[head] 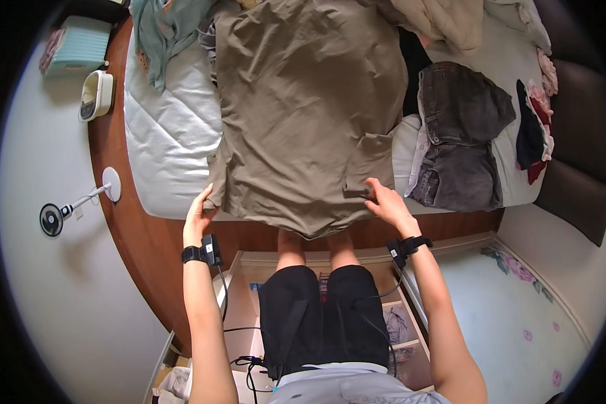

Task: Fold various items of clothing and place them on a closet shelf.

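An olive-brown long garment (308, 111), probably a shirt or jacket, lies spread on the bed, its near hem hanging over the edge. At its left side, my left hand (198, 212) touches the end of a short folded sleeve (216, 184); whether the fingers pinch the cloth is unclear. My right hand (388, 202) rests at the lower right, thumb and forefinger apart, fingertips against the edge of the other folded sleeve (371, 161). Right of the garment lie dark grey denim trousers or shorts (462, 126), folded over.
The bed has a white sheet (169, 151) and a brown headboard (575, 111). Small clothes (534, 126) lie by it; a teal cloth (174, 30) and beige bedding (444, 20) are at the back. A white fan (55, 217) stands left. Below me is a drawer with dividers (401, 346).
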A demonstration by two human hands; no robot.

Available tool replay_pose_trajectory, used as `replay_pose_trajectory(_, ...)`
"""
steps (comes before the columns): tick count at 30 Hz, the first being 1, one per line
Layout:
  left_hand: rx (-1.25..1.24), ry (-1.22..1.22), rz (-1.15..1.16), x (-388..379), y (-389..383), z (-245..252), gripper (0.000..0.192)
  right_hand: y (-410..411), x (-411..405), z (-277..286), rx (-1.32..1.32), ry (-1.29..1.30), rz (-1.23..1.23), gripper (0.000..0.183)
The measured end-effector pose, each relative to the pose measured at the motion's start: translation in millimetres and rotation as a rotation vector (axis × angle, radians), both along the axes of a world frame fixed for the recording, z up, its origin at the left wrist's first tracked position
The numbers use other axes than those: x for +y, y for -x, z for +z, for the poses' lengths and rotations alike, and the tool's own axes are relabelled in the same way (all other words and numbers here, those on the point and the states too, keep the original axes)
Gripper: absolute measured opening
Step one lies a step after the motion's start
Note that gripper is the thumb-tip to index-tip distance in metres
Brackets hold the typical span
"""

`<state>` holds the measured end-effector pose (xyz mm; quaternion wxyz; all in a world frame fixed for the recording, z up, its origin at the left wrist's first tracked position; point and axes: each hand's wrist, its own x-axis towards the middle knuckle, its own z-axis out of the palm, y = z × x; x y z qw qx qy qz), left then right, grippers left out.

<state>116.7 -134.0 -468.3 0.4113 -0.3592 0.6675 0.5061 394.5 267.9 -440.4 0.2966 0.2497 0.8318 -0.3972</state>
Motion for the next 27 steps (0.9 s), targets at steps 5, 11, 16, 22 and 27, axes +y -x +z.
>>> replay_pose_trajectory(5, 0.257, -0.219, 0.12, -4, 18, -5, 0.047, -29, 9, -27, -0.071, -0.113, 0.112, 0.041)
replay_pose_trajectory(11, 0.496, -0.038, -0.06, -13, 38, 8, 0.038, -24, 1, -30, -0.168, -0.053, 0.09, 0.039)
replay_pose_trajectory(16, 0.951, -0.038, -0.751, 73, 3, 46, 0.033, -32, 6, -32, -0.167, -0.048, 0.048, 0.038)
replay_pose_trajectory(22, 0.959, 0.134, -1.727, 98, -52, 31, 0.03, -18, 1, -30, -0.215, -0.06, 0.034, 0.033)
replay_pose_trajectory(27, 1.025, 0.127, -1.745, 94, -44, 27, 0.025, -15, 7, -22, -0.021, -0.143, -0.031, 0.021)
